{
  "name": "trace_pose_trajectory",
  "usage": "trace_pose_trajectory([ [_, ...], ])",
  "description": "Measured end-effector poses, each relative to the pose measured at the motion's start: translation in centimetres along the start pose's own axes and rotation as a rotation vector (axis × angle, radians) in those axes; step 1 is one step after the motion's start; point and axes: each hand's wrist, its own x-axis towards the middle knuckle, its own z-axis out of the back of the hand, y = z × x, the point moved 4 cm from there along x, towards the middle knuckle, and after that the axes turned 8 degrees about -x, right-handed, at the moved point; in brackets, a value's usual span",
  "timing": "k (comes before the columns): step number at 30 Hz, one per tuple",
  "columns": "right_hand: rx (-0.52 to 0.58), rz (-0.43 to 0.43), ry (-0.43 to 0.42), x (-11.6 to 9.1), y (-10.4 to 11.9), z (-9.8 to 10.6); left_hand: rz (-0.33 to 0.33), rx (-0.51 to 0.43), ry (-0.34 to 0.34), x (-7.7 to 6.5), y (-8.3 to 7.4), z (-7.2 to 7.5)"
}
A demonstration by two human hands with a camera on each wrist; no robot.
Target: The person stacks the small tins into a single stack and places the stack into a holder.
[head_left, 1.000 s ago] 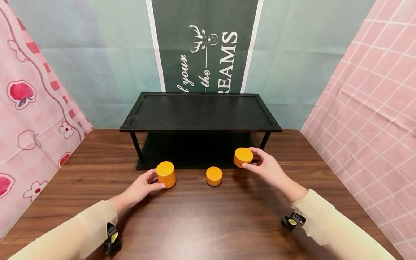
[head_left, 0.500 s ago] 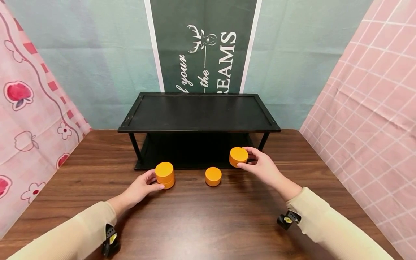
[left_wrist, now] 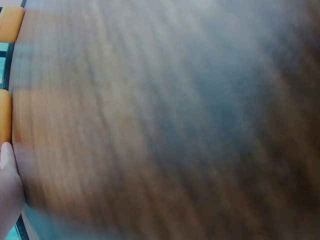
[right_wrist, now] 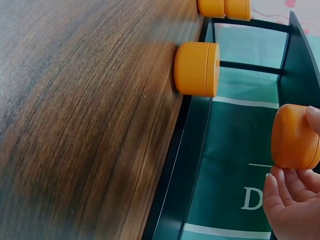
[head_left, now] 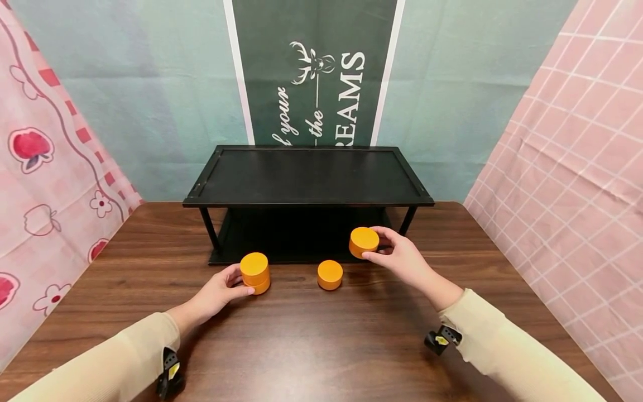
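Observation:
In the head view, two small round orange jars are stacked on the wooden table, the upper jar [head_left: 254, 267] sitting on the lower jar [head_left: 262, 287]. My left hand [head_left: 213, 291] grips this stack from the left, thumb at the lower jar's front. My right hand [head_left: 402, 259] pinches another orange jar [head_left: 364, 241] from its right side, raised above the table before the shelf. A lid seam shows on the lone middle jar [right_wrist: 195, 69] in the right wrist view; it stands upright between both hands. The left wrist view catches only the left thumb [left_wrist: 7, 160] and jar edges.
A black two-tier shelf [head_left: 306, 176] stands behind the jars, its lower board [head_left: 296, 237] close to them. Brown table [head_left: 311, 346] spreads out in front. Green cloth hangs behind, pink patterned cloths at both sides.
My right hand has moved left with its raised jar, closer to the lone middle jar. The left hand stays on the stack.

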Motion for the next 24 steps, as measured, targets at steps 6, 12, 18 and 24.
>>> trace_pose_trajectory([
  [6, 0.036, 0.012, 0.014, 0.1, 0.4, -0.6, 0.003, -0.019, -0.001, -0.1, 0.2, -0.2],
  [12, 0.047, 0.031, 0.019, 0.5, 0.9, -1.1, -0.007, -0.003, -0.008, 0.1, 0.2, 0.0],
  [18, 0.042, 0.035, 0.015, 0.8, 1.4, -1.5, -0.015, 0.003, -0.002, 0.2, 0.2, 0.2],
  [24, 0.051, 0.026, 0.023, 0.8, 1.8, -1.8, -0.010, 0.002, 0.007, 0.1, 0.2, 0.1],
])
